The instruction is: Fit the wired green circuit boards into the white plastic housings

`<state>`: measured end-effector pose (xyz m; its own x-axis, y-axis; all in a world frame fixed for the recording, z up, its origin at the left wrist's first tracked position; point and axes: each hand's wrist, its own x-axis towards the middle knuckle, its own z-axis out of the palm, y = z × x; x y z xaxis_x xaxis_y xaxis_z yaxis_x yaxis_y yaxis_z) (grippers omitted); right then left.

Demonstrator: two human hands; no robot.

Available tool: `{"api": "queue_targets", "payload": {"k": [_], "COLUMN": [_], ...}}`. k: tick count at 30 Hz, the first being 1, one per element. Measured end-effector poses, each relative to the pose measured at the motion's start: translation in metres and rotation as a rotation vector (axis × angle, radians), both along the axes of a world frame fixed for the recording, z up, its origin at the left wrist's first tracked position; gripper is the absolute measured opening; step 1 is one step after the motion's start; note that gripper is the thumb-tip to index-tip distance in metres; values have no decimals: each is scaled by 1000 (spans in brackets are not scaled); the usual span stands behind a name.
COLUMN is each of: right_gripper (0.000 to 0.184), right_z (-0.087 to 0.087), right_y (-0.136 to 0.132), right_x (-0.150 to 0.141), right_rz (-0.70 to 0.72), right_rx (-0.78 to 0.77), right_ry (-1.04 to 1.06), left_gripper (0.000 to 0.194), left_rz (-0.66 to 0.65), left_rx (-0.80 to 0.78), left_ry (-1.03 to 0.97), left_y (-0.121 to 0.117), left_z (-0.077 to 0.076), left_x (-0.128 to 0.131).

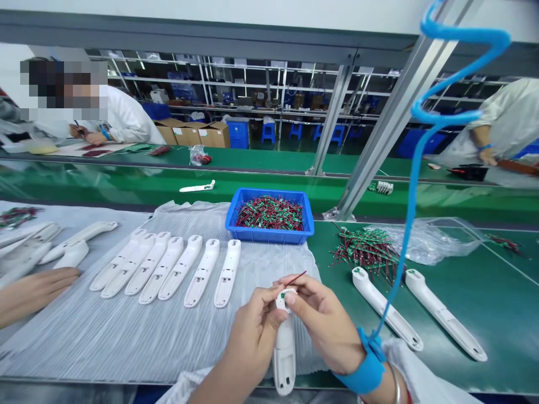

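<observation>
Between my two hands a white plastic handle shell [285, 353] is held by its narrow head, its long hollow body pointing down toward me. My left hand [256, 325] is closed around the left side of the head. My right hand [322, 314], with a blue wrist strap [366, 367], is closed on the other side, its thumb pressing at the head opening. A small green circuit board [283, 295] shows in that opening. Its dark red wire [297, 278] sticks out above, by my right fingers.
Several white shells [227, 275] lie in a row on a foam sheet [168, 336]. A blue bin [269, 235] holds wired boards; a loose pile [366, 249] and two shells [446, 314] lie right. A coiled blue cord [410, 196] hangs nearby. A co-worker's hand [37, 294] is at left.
</observation>
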<state>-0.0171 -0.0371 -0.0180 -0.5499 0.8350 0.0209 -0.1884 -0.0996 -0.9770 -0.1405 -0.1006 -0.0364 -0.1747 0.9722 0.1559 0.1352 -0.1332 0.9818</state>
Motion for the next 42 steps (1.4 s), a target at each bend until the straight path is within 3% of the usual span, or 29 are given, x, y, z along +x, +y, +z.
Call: {"api": "queue_targets", "payload": {"k": [8,12,15,17,22,27,35,38,42], "right_gripper": [22,21,16,17,21,16,19,21,16], "right_z": [3,8,12,14,17,22,14,11,14], "right_y": [10,17,22,23,23,24,23,21,21], "right_x": [6,12,14,14,14,18,11,10,13], "right_rz": [43,20,-30,-26,17,149,88,61,50], "right_rx": [-45,92,260,319,351,234,-46,-49,58], "right_ry": [-27,-129,-254,-323,-394,-326,-136,-90,-138], "left_gripper": [19,21,24,27,26,30,37,28,22], "left_rz": [-37,-14,-4,11,-29,-108,-136,-101,-108], "left_rx": [-45,-57,-191,-255,-214,-217,-167,-157,-163], "left_ry": [-111,-196,-246,-202,-73,-102,-43,12,31], "left_y": [4,7,8,9,10,10,8,8,10], "left_z": [1,5,8,10,11,14,9,9,14], "left_x": [-1,5,10,13,13,11,12,10,7]}}
